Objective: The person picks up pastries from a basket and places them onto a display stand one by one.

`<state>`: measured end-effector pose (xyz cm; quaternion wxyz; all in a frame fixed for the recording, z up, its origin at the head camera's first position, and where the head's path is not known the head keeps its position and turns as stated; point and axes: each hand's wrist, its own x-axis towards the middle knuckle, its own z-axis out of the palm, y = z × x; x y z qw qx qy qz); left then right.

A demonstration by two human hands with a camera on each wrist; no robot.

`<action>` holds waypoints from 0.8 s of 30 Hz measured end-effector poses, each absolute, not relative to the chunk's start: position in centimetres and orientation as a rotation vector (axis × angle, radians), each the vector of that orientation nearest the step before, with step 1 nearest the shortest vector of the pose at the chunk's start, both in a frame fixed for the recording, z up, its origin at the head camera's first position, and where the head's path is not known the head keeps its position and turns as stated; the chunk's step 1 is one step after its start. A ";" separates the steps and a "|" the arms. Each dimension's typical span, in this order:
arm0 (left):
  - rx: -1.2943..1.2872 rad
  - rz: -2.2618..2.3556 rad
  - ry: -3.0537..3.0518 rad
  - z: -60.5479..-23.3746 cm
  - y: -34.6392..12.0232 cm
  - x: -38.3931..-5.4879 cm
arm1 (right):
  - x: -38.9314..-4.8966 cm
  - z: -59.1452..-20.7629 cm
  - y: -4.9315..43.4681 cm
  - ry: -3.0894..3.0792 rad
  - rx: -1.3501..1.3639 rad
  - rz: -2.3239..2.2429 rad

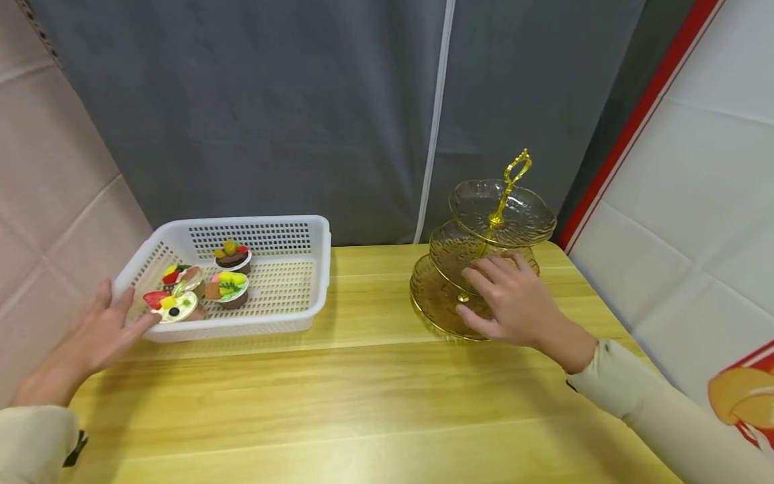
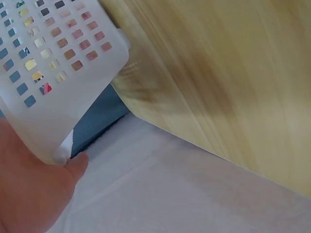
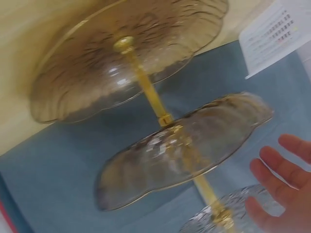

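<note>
My left hand (image 1: 99, 333) is at the left front corner of a white plastic basket (image 1: 320, 269), fingers spread over its rim. In the left wrist view, part of that hand (image 2: 39, 184) shows beside the basket's corner. Several toy cupcakes stand in the basket's left half; the cream-topped cupcake (image 1: 175, 309) with a strawberry is nearest my thumb, and a chocolate cupcake (image 1: 232, 259) is farther back. My right hand (image 1: 514, 302) is in front of a three-tier glass cake stand (image 1: 444, 302), its fingers loosely bent and apart, holding nothing. The right wrist view shows these fingers (image 3: 282, 179) beside the tiers.
Both the basket and stand are on a wooden table (image 1: 338, 403). The stand's gold handle (image 1: 517, 168) rises above its top plate. A grey curtain (image 1: 272, 121) hangs behind, with a pale panel (image 1: 54, 168) at left and a white, red-edged panel (image 1: 695, 181) at right.
</note>
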<state>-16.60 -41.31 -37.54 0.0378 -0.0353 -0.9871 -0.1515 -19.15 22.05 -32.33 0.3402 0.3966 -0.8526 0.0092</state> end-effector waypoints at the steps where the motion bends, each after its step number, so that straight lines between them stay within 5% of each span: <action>1: -0.110 -0.470 -3.027 -37.5 -41.4 -16.7 | -19.2 -32.3 21.6 -2.225 1.049 0.035; 24: -0.170 -0.399 -2.992 -37.7 -41.3 -17.2 | -22.5 -31.3 11.1 -2.505 1.219 0.546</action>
